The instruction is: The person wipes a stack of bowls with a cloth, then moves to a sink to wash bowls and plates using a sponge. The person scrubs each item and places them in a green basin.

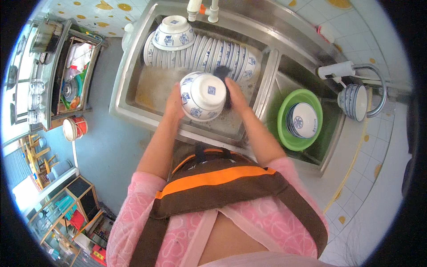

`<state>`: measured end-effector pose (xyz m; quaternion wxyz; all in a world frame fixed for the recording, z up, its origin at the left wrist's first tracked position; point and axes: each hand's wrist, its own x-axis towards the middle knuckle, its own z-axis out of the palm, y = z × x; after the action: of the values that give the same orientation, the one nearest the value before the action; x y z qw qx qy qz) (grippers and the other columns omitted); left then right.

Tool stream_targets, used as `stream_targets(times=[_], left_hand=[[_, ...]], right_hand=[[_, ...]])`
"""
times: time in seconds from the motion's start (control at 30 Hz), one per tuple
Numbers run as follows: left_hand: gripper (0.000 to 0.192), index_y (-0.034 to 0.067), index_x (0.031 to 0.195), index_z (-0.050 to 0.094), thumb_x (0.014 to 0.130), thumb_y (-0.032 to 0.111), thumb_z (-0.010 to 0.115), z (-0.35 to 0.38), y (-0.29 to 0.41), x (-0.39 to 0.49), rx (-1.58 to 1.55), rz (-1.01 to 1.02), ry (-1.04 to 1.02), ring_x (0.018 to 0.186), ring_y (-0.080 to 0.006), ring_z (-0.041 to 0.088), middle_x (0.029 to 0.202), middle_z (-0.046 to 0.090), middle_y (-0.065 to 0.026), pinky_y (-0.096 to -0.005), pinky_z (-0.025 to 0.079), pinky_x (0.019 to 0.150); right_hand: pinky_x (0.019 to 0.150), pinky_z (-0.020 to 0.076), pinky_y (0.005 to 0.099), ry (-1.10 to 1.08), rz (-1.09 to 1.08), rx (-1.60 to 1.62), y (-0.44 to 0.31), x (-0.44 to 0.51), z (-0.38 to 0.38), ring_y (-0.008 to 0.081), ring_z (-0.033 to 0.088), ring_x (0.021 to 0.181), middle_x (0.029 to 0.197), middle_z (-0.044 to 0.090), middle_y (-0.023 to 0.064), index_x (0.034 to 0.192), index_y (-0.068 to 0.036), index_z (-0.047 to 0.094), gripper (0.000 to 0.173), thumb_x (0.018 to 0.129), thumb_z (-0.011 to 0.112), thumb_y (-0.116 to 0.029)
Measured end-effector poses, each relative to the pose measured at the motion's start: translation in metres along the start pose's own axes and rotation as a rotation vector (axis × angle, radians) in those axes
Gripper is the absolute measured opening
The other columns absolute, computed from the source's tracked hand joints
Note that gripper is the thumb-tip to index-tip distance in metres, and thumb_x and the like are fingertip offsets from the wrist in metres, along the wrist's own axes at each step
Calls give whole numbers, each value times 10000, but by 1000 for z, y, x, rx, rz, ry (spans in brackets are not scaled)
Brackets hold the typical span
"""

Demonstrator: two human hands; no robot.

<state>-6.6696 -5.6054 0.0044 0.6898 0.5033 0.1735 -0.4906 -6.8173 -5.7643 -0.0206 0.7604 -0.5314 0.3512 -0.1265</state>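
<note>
My left hand grips the side of a white porcelain bowl with blue figures. The bowl is tilted, with its square-marked foot turned up towards me. Against its right side my right hand presses a black scrubbing cloth or pad, partly hidden behind the bowl. Both hands are over the left basin of a stainless steel sink, which holds cloudy water. Behind them a long row of nested blue-and-white bowls lies on its side, and one larger bowl rests upside down on top.
In the right basin a green plastic basin holds a few stacked bowls. More nested bowls lie sideways on the ledge beside a curved metal pipe. Taps overhang the back rim. A red-and-white bucket stands on the floor.
</note>
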Motion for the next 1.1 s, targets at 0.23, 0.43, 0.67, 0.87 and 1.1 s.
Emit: stream_targets(times=[0.23, 0.43, 0.67, 0.87, 1.1], left_hand=[[578, -42, 938, 673, 971, 489, 447, 19, 33, 9, 963, 233, -123, 822, -181, 597, 893, 678, -123, -336, 459, 737], [532, -38, 943, 675, 942, 478, 544, 1, 38, 43, 516, 34, -171, 778, -166, 613, 912, 684, -103, -323, 485, 711], [430, 16, 1163, 623, 956, 386, 549, -17, -18, 89, -22, -60, -114, 892, -211, 675, 1062, 687, -110, -365, 570, 756], [393, 26, 1300, 524, 984, 256, 480, 16, -52, 51, -442, -38, -427, 1064, -291, 628, 1241, 600, -158, -396, 558, 879], [577, 1, 1424, 370, 1017, 409, 390, 38, -35, -20, 148, 321, 42, 1251, -320, 496, 1366, 486, -201, -428, 397, 1034]], right_hand=[[919, 433, 303, -308, -305, -629, -31, 57, 17, 181, 577, 1023, 1131, 634, 63, 1138, -5, 610, 389, 983, 510, -347], [800, 543, 337, -310, 438, 366, -37, 53, -9, 211, 674, 863, 1001, 697, 122, 1080, -8, 657, 453, 990, 491, -419], [922, 529, 396, -275, 253, 1068, -28, 1, 5, 269, 636, 1054, 1196, 628, 160, 1221, 25, 552, 353, 982, 518, -233], [966, 472, 367, -310, 135, 361, -36, -49, 37, 231, 591, 1114, 1231, 614, 128, 1269, -12, 547, 427, 869, 665, -103], [943, 446, 339, -288, -183, -316, -34, -57, 36, 200, 566, 1092, 1195, 612, 138, 1250, 8, 548, 446, 857, 671, -165]])
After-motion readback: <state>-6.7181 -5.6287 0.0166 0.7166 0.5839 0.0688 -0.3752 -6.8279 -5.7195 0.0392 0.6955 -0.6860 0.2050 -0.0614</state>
